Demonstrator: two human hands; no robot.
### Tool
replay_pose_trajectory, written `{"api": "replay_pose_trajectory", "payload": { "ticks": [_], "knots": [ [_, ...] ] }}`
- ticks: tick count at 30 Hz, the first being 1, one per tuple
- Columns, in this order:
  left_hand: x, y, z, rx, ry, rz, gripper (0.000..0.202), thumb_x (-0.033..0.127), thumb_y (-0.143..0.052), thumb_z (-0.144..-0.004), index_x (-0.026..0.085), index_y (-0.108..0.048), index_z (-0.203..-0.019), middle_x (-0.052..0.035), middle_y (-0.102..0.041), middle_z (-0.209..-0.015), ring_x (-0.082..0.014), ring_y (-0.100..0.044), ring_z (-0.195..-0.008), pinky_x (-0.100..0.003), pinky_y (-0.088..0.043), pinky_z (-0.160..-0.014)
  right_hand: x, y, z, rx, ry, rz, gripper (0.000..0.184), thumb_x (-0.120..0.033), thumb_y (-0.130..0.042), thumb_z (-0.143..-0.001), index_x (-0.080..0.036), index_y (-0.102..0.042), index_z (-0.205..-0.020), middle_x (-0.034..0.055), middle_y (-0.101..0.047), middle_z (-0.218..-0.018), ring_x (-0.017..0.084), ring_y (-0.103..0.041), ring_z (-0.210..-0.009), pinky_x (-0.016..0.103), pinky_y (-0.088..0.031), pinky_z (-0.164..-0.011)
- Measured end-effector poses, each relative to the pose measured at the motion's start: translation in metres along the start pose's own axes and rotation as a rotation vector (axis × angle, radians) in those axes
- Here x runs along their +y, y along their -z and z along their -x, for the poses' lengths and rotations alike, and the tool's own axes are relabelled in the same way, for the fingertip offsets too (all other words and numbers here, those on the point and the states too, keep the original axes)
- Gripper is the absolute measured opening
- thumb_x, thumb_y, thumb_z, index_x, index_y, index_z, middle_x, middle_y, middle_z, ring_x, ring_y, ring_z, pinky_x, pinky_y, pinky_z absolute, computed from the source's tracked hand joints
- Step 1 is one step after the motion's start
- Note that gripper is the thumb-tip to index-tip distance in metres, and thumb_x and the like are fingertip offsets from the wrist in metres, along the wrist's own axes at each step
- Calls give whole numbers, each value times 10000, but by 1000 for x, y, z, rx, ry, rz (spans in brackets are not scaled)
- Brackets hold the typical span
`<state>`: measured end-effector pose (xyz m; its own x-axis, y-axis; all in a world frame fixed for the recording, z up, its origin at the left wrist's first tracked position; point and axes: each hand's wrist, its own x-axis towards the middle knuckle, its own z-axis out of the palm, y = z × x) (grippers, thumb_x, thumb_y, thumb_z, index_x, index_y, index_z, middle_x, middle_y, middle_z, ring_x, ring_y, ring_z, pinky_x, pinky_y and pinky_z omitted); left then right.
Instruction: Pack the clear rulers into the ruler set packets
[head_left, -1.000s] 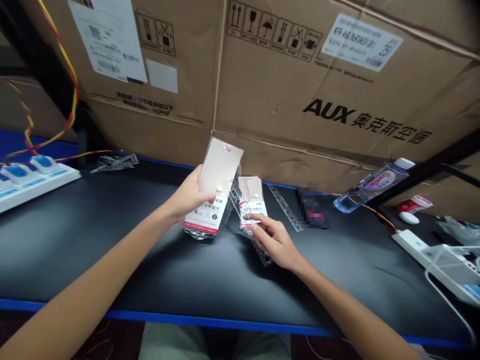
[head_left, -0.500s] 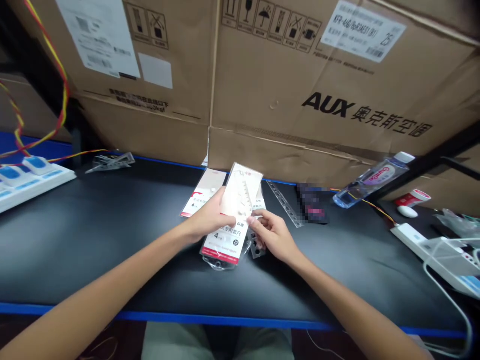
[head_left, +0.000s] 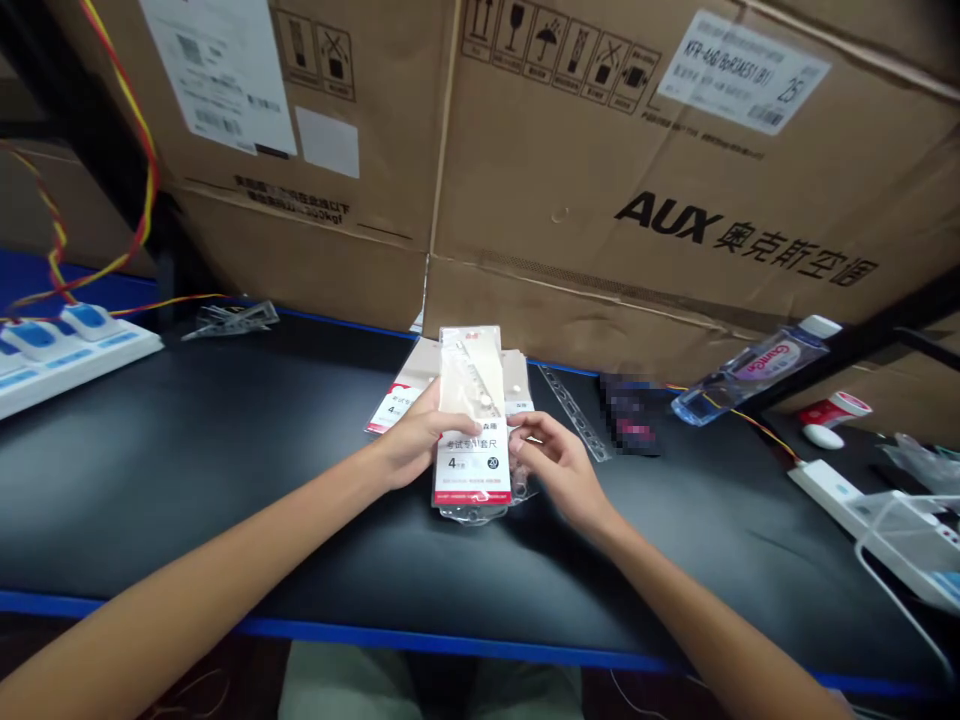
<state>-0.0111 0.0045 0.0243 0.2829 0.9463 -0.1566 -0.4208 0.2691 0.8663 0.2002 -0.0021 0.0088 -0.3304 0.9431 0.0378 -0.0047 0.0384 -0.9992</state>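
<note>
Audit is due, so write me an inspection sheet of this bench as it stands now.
Surface: black table with a blue front edge.
Job's things: ruler-set packet held up over the table; two spare packets lie flat behind it; clear ruler strip to their right.
Clutter: water bottle on its side, clear plastic piece at back left, white oval thing and red-and-white cup at far right.
Hands: left hand grips the packet's left edge; right hand meets its right edge with the fingertips, grip unclear.
Cables: red and yellow wires at left above a power strip; second power strip with white cable at right.
Surroundings: large cardboard boxes behind the table.
</note>
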Motion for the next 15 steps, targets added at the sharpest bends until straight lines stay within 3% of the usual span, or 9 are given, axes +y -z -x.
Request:
{"api": "replay_pose_trajectory", "payload": {
  "ticks": [8, 11, 15],
  "knots": [
    [-3, -6, 4, -99, 58, 20, 741, 73, -803, -682, 249, -512, -1340, -113, -681, -1354, -323, -664, -1216, -418, -562, -930, 5, -1, -1, 40, -36, -67, 336, -513, -734, -871, -213, -599, -945, -22, -589, -788, 92, -528, -585, 215, -462, -508],
    [-4, -9, 6, -149, 83, 50, 757, 83, -799, -699, 269, -506, -1372, -114, -670, -1373, -346, -647, -1248, -435, -566, -933, 6, -1, 0, 18, -96, -117, 348, -550, -693, -894, -220, -592, -933, -25, -574, -763, 105, -535, -618, 229, -486, -561],
    [-5, -10, 7, -125, 106, 67, 749, 65, -788, -681, 279, -528, -1350, -93, -680, -1364, -359, -632, -1272, -438, -566, -942, 5, -1, 1, -46, -121, -77, 369, -582, -635, -922, -214, -602, -934, -25, -569, -730, 118, -537, -610, 246, -483, -554]
  ]
}}
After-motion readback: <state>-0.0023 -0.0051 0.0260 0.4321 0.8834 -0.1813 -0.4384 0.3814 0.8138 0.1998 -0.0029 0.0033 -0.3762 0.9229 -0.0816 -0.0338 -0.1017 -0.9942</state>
